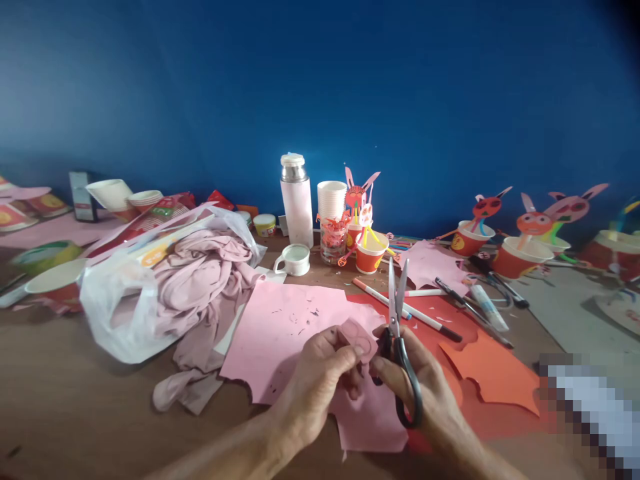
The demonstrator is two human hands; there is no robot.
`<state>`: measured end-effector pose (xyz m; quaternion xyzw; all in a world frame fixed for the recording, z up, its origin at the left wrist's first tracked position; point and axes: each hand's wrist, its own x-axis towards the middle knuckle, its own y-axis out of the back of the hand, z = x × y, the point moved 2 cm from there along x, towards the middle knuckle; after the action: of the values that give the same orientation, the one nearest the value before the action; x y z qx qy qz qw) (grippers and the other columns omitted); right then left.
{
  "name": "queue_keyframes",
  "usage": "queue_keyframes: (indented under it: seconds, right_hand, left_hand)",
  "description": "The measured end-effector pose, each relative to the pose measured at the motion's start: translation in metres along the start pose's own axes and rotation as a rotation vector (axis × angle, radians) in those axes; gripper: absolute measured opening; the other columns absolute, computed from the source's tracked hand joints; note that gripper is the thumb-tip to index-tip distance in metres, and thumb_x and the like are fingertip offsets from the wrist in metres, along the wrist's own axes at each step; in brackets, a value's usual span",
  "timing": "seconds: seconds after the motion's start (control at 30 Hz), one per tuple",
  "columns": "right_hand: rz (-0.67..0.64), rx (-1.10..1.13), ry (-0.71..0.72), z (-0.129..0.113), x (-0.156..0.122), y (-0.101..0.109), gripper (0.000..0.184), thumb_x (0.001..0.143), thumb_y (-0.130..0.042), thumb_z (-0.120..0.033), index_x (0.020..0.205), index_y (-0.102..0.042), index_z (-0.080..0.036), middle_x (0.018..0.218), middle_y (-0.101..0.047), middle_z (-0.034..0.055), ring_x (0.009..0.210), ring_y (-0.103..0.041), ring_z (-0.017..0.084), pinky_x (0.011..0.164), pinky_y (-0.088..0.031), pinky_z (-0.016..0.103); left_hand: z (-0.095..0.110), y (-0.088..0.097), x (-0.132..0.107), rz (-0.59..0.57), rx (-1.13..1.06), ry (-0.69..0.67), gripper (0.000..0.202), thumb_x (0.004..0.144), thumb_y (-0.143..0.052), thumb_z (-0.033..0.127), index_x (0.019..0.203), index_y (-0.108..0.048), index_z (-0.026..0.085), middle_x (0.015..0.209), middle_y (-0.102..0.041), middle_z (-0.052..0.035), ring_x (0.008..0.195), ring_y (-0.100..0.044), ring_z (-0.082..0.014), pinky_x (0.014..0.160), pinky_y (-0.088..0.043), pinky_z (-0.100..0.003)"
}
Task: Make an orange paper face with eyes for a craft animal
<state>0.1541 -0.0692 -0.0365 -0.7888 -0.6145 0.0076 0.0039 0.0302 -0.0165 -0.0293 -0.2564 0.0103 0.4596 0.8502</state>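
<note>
My left hand (320,380) pinches a small pink paper cut-out (359,339) with pencilled circles on it. My right hand (425,390) grips black-handled scissors (397,313), blades slightly apart and pointing up and away, just right of the cut-out. Both hands hover over a large pink paper sheet (280,327) lying on the wooden table (60,400). Red paper (440,320) and an orange sheet (493,373) lie to the right.
A white plastic bag with pink cloth (200,280) lies at left. Behind stand a thermos (296,200), a white mug (294,259), stacked cups (331,199) and paper-cup rabbit figures (370,247) (525,247). Pens (425,319) and a glue stick (487,307) lie to the right.
</note>
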Motion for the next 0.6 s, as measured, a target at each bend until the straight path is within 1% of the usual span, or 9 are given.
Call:
queue_keyframes:
  seconds: [0.1, 0.2, 0.3, 0.43, 0.6]
  right_hand:
    - [-0.021, -0.112, 0.024, -0.006, -0.004, 0.004, 0.034, 0.073, -0.061, -0.048, 0.095, -0.054, -0.024, 0.073, -0.057, 0.0003, 0.068, -0.055, 0.018, 0.064, -0.047, 0.029]
    - [-0.068, -0.192, 0.037, -0.006, -0.011, 0.008, 0.042, 0.073, -0.06, -0.052, 0.103, -0.057, -0.024, 0.082, -0.062, 0.0051, 0.08, -0.058, 0.024, 0.074, -0.048, 0.035]
    - [-0.084, -0.236, -0.007, 0.002, -0.018, 0.012, 0.049, 0.072, -0.061, -0.053, 0.111, -0.057, -0.025, 0.098, -0.065, 0.0082, 0.095, -0.058, 0.028, 0.079, -0.048, 0.039]
    - [-0.074, -0.293, -0.129, 0.01, -0.026, 0.013, 0.057, 0.068, -0.063, -0.056, 0.118, -0.055, -0.029, 0.12, -0.059, 0.0074, 0.113, -0.051, 0.032, 0.087, -0.047, 0.041]
    - [-0.081, -0.317, -0.241, 0.002, -0.033, 0.001, 0.068, 0.065, -0.06, -0.064, 0.12, -0.053, -0.025, 0.132, -0.05, 0.0086, 0.12, -0.044, 0.033, 0.092, -0.045, 0.041]
  left_hand:
    - [0.004, 0.006, 0.003, 0.109, -0.021, 0.017, 0.015, 0.067, -0.062, 0.026, 0.07, -0.051, 0.015, 0.048, -0.05, 0.0046, 0.039, -0.043, -0.0064, 0.041, -0.034, -0.019]
    - [0.011, 0.01, 0.006, 0.16, -0.025, -0.01, 0.017, 0.066, -0.062, 0.027, 0.071, -0.051, 0.015, 0.049, -0.049, 0.0049, 0.041, -0.043, -0.0058, 0.041, -0.033, -0.017]
    - [0.02, 0.01, 0.006, 0.149, -0.063, -0.079, 0.017, 0.063, -0.063, 0.025, 0.068, -0.051, 0.014, 0.055, -0.05, 0.0042, 0.043, -0.043, -0.0051, 0.042, -0.034, -0.017]
    - [0.03, 0.01, 0.003, 0.131, -0.097, -0.182, 0.014, 0.063, -0.06, 0.023, 0.066, -0.052, 0.013, 0.061, -0.051, 0.0031, 0.045, -0.044, -0.0051, 0.044, -0.036, -0.019]
    - [0.032, 0.011, 0.001, 0.144, -0.101, -0.173, 0.015, 0.063, -0.061, 0.024, 0.065, -0.051, 0.013, 0.062, -0.052, 0.0025, 0.047, -0.045, -0.0059, 0.046, -0.037, -0.02]
